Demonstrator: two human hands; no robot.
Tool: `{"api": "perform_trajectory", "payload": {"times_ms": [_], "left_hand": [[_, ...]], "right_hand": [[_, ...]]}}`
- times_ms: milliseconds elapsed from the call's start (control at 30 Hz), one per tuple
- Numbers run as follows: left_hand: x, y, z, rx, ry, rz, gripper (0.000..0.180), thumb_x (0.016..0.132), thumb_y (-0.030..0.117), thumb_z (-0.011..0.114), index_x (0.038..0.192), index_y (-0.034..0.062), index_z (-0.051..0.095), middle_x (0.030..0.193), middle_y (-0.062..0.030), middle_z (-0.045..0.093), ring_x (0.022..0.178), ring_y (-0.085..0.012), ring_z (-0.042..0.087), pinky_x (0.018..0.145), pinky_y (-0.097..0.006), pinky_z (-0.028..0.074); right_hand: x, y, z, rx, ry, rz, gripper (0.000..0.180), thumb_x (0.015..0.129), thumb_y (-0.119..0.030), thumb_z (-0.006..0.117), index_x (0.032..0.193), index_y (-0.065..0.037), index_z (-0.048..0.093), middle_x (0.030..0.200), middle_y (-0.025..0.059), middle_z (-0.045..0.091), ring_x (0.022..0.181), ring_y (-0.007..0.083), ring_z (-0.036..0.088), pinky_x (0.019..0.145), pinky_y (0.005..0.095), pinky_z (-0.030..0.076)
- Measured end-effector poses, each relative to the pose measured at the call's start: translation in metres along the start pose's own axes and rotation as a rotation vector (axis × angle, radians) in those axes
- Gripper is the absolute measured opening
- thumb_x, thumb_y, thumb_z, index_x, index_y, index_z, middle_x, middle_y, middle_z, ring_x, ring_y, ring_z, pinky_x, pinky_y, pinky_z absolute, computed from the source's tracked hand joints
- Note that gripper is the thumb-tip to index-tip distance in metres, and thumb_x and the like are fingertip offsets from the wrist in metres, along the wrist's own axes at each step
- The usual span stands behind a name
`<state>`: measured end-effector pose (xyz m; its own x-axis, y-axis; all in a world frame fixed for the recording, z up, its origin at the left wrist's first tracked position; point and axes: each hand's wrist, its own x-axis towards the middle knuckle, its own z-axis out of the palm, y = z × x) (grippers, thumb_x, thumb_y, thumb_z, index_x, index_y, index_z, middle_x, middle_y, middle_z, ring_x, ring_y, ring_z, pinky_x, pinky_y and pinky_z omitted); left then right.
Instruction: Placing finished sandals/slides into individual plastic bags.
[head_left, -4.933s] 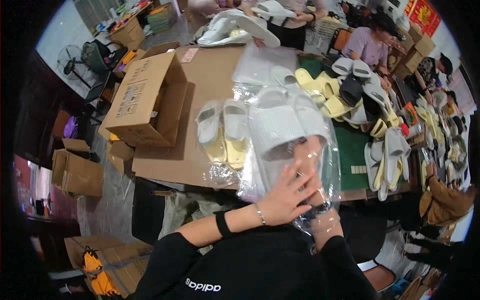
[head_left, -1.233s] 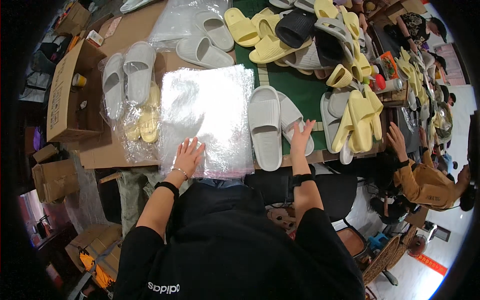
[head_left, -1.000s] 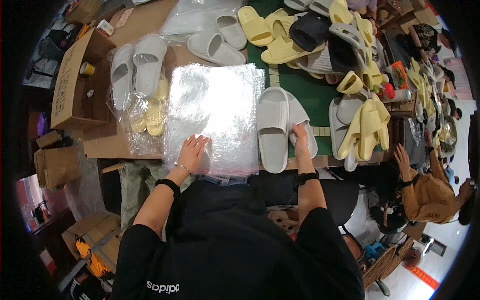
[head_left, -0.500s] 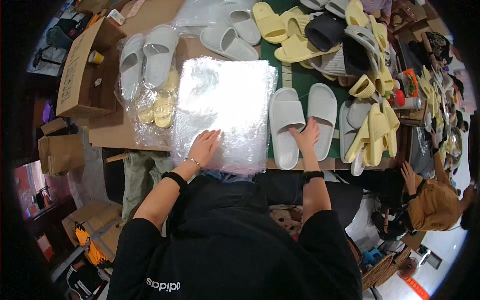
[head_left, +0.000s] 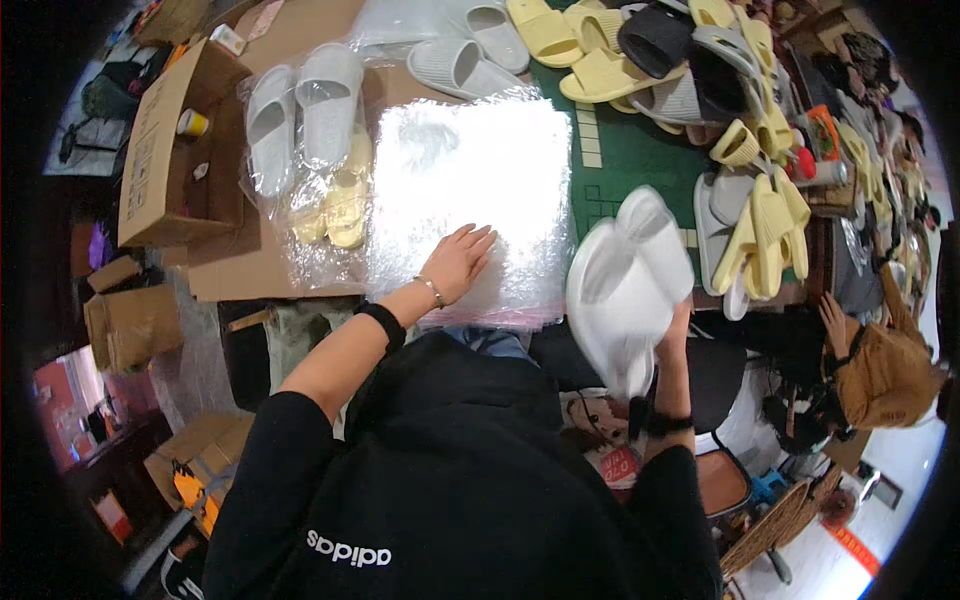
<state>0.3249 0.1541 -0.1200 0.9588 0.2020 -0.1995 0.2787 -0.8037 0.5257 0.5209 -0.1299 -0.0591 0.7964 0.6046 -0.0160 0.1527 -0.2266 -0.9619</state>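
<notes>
My left hand (head_left: 461,264) lies on a stack of shiny clear plastic bags (head_left: 470,180), its fingers stretched out. In my right hand (head_left: 676,335) is a pair of light grey slide slippers (head_left: 620,290), raised off the table at its near edge and slightly blurred. The two slippers are pressed together, and they hide most of my right fingers. Left of the stack, bagged grey slippers (head_left: 328,105) lie beside bagged yellow slippers (head_left: 346,200).
A cardboard box (head_left: 180,150) with a yellow cup (head_left: 192,122) inside stands at the left. Loose grey slippers (head_left: 450,68) lie behind the bags. Yellow slippers (head_left: 765,235) and black slippers (head_left: 655,42) are heaped at the right. Another person (head_left: 880,375) sits at the far right.
My right hand has taken hold of the two grey slippers and lifted them off the green mat toward me. My left hand has slid slightly across the bag stack, staying flat.
</notes>
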Motion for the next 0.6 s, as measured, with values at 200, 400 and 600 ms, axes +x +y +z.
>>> {"api": "perform_trajectory", "payload": {"times_ms": [200,400,600], "left_hand": [[0.035,0.032,0.007,0.009,0.120,0.209,0.043,0.089,0.017,0.041,0.128,0.0018,0.036,0.131,-0.0131,0.040,0.121,-0.0318,0.035,0.098,-0.041,0.031],[0.031,0.053,-0.013,0.055,-0.009,0.307,0.047,0.090,0.012,0.036,0.135,0.0026,0.027,0.140,-0.0124,0.028,0.130,-0.0308,0.023,0.105,-0.044,0.022],[0.005,0.072,-0.028,0.094,-0.039,0.360,0.048,0.088,0.013,0.038,0.134,0.0018,0.027,0.141,-0.0130,0.026,0.133,-0.0304,0.019,0.105,-0.049,0.019]], "right_hand": [[-0.120,-0.037,0.021,-0.139,-0.339,0.192,0.042,0.071,-0.010,0.067,0.109,0.004,0.054,0.107,0.0172,0.060,0.102,0.0266,0.056,0.086,0.0328,0.042],[-0.108,-0.023,0.072,-0.512,-0.077,0.082,0.038,0.064,0.000,0.057,0.102,0.004,0.057,0.104,0.0201,0.057,0.103,0.0362,0.049,0.092,0.0405,0.034],[-0.077,-0.043,0.122,-0.845,-0.006,-0.215,0.043,0.059,0.000,0.058,0.101,0.003,0.058,0.104,0.0219,0.055,0.099,0.0377,0.049,0.088,0.0434,0.033]]}}
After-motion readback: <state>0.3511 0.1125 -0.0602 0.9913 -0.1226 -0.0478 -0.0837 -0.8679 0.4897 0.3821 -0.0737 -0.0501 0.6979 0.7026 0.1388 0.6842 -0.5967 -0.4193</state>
